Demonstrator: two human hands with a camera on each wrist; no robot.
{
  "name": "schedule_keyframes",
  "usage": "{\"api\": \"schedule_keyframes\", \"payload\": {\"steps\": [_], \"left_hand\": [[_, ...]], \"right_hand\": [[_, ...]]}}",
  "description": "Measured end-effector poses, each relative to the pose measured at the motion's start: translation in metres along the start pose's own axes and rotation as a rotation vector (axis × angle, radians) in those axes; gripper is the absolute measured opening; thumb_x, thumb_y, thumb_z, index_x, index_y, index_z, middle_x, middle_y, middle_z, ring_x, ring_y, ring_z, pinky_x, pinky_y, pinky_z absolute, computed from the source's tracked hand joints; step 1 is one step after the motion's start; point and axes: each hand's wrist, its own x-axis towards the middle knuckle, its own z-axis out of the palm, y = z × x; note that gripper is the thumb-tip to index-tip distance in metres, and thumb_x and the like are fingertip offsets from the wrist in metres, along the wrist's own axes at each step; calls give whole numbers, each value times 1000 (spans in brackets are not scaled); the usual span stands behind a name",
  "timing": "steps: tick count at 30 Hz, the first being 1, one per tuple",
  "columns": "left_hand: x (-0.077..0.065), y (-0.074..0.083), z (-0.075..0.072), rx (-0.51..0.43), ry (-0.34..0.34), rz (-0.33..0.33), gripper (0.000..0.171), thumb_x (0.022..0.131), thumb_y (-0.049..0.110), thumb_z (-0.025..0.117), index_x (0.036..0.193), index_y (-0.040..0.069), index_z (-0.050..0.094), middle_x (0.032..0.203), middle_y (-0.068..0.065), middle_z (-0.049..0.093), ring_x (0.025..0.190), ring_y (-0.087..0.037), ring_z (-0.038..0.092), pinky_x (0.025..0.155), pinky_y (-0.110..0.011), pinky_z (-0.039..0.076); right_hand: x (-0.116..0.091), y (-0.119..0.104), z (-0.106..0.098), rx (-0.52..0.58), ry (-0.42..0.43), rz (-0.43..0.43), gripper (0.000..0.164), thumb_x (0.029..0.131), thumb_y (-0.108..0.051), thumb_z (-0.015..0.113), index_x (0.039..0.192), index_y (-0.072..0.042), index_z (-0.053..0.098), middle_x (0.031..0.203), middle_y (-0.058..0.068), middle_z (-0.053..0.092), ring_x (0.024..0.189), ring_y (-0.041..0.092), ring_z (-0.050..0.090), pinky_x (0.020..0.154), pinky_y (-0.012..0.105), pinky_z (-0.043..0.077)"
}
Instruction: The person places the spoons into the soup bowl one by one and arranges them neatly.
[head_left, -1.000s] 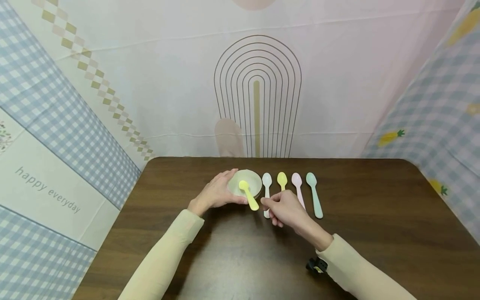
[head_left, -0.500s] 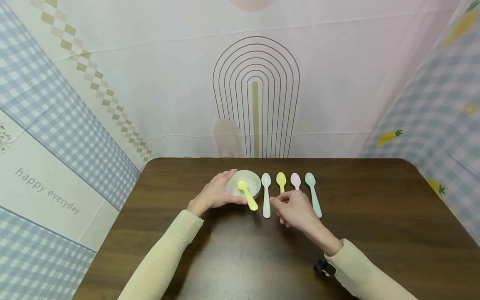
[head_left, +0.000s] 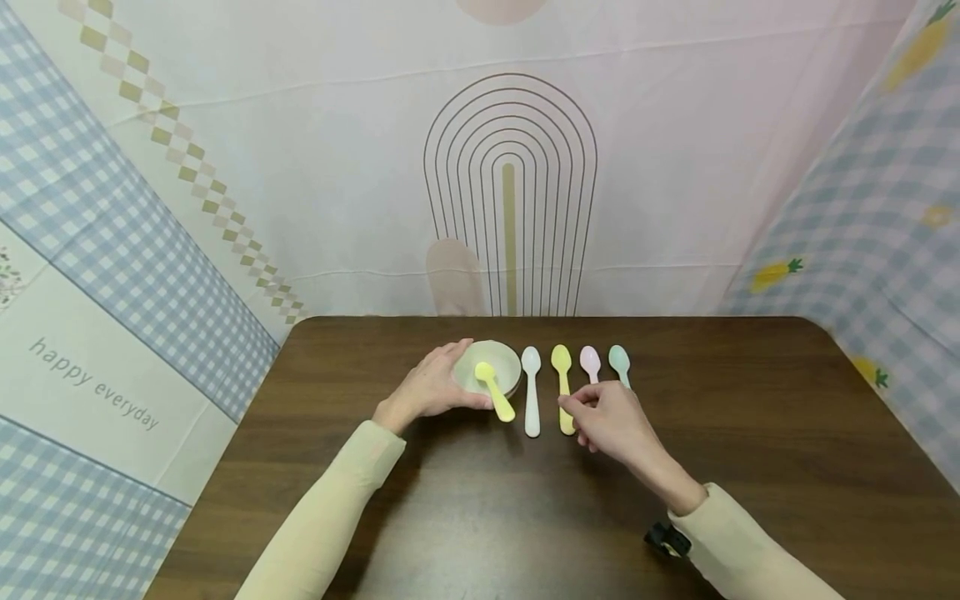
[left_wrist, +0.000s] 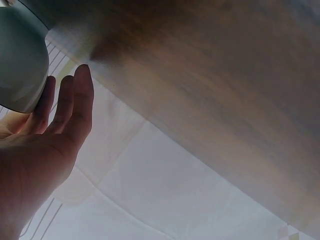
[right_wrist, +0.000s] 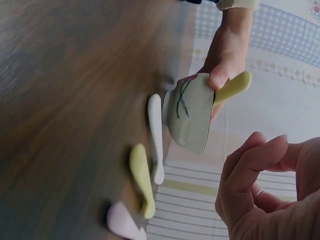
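Observation:
My left hand (head_left: 431, 387) grips the side of a pale bowl (head_left: 510, 367), fingers at its far side and thumb at its near side. A yellow spoon (head_left: 497, 393) leans in the bowl, its handle over the near rim. My right hand (head_left: 611, 421) hovers over the row of spoons, fingers loosely curled and holding nothing. Its fingertips overlap the handle of another yellow spoon (head_left: 561, 360) in the head view; the right wrist view has the hand (right_wrist: 265, 185) raised clear of the spoons. It partly hides a pink spoon (head_left: 590, 362) and a mint spoon (head_left: 619, 360).
A white spoon (head_left: 532, 392) lies between the bowl and the table's yellow spoon. All stand on a dark wooden table (head_left: 750, 417), with a patterned cloth (head_left: 660, 183) hanging behind its back edge. A black device (head_left: 667, 540) is at my right wrist.
My right hand has moved rightward along the spoons, uncovering the handles of the white and yellow spoons and covering the mint one's. My left hand keeps its hold on the bowl.

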Motion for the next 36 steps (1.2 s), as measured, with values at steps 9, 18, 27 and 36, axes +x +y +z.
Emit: {"api": "schedule_keyframes", "payload": {"steps": [9, 18, 27, 36], "left_hand": [[0, 0, -1, -4, -2, 3, 122, 74, 63, 93, 171, 14, 37, 172, -12, 47, 160, -37, 43, 128, -60, 40], [-1, -2, 0, 3, 6, 13, 123, 74, 63, 93, 171, 11, 37, 172, -15, 47, 159, -38, 45, 127, -61, 41], [0, -1, -1, -2, 4, 14, 122, 74, 63, 93, 170, 11, 38, 172, -15, 47, 160, -37, 44, 128, -59, 41], [-1, -2, -1, 5, 3, 19, 122, 75, 62, 92, 170, 10, 37, 171, -16, 48, 159, -38, 45, 129, -58, 41]], "right_hand": [[-1, 11, -12, -47, 26, 10, 30, 102, -28, 67, 90, -2, 77, 59, -1, 65, 53, 13, 63, 54, 28, 54], [-2, 20, -16, -50, 42, 24, 29, 103, -27, 69, 98, -1, 79, 61, -1, 67, 54, 12, 63, 53, 27, 53], [-2, 33, -23, -74, 65, 36, 27, 103, -25, 70, 101, 0, 80, 64, 4, 71, 56, 13, 66, 54, 29, 56], [-5, 46, -31, -100, 90, 41, 27, 102, -26, 71, 101, 0, 80, 63, 1, 69, 56, 14, 66, 55, 29, 56]]}}
